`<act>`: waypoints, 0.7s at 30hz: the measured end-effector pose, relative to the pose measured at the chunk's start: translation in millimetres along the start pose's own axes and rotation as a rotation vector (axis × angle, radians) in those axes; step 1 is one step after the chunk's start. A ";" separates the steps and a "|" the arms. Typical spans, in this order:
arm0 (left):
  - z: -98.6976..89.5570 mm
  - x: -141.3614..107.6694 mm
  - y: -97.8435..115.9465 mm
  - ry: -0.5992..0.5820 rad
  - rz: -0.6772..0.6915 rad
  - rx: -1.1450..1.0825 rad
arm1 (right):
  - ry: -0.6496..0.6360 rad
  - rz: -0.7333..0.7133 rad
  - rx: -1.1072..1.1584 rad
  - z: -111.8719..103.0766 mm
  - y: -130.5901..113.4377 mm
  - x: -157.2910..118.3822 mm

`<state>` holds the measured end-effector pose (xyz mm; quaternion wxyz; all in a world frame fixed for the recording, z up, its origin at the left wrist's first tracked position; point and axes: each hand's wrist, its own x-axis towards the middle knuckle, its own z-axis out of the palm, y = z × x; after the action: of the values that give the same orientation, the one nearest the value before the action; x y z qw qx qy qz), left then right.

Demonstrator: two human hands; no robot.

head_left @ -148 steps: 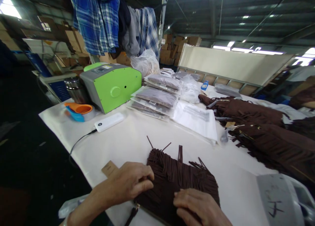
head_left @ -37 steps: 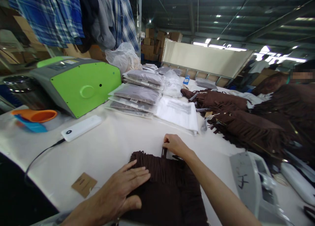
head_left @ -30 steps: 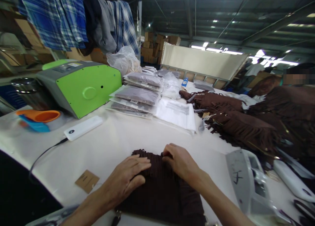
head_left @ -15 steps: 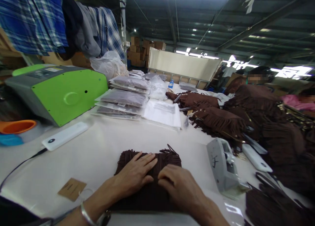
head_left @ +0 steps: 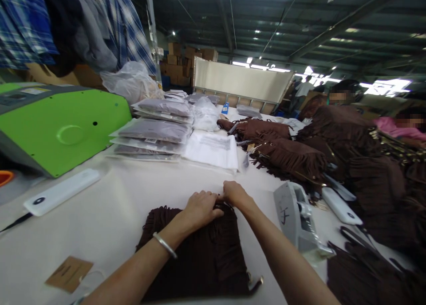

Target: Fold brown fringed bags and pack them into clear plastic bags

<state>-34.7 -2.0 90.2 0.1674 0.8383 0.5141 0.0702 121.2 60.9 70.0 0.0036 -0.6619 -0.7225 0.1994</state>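
Note:
A dark brown fringed bag [head_left: 196, 260] lies flat on the pale table in front of me. My left hand [head_left: 203, 209] rests on its upper edge, fingers bent and pressed together over the fringe. Touching it on the right, my right hand [head_left: 233, 194] is closed at the bag's top right corner; its fingertips are partly hidden, and what they pinch is too small to name. A short strap end with metal pieces sticks out at the bag's lower right. The brown paper tag [head_left: 69, 274] lies left of my left forearm.
A green machine [head_left: 66, 127] and white device [head_left: 63, 192] stand left. Packed bags [head_left: 156, 130] are stacked ahead. A grey tape dispenser [head_left: 296, 220] is on the right, beyond it piled brown fringed bags [head_left: 293, 156]. People are in the right background.
Both hands have moved up to the bag's top right, and my right hand has left the middle. More of the bag and its strap end shows. The view has shifted right.

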 end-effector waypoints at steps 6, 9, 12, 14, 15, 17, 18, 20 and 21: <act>9.7 16.3 -12.2 -0.054 -0.094 -0.020 | -0.018 -0.080 0.110 14.3 -1.2 1.5; 9.4 18.9 -12.2 -0.062 -0.092 -0.012 | 0.026 -0.128 0.234 13.6 2.3 -7.3; 7.6 16.4 -5.5 -0.006 -0.071 0.009 | 0.107 -0.215 0.366 7.6 6.2 -25.8; 4.9 8.7 1.7 0.031 -0.035 0.012 | 0.167 -0.271 0.438 3.5 8.2 -43.3; 3.3 2.5 5.6 0.037 -0.012 0.009 | 0.193 -0.292 0.468 2.4 9.0 -53.2; 0.7 -15.4 12.5 0.031 0.054 -0.003 | 0.231 -0.328 0.513 4.1 10.4 -75.3; -0.3 -26.8 15.2 0.026 0.102 -0.011 | 0.243 -0.352 0.538 7.1 11.1 -87.2; -2.5 -53.3 18.5 0.008 0.207 -0.037 | 0.242 -0.416 0.587 16.9 12.9 -112.7; -4.4 -67.4 18.9 -0.008 0.255 -0.063 | 0.229 -0.453 0.599 22.7 13.9 -126.0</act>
<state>-51.2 -68.7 104.7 0.1852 0.8914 0.4003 0.1037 143.9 -65.6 77.7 0.3211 -0.4732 -0.7551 0.3207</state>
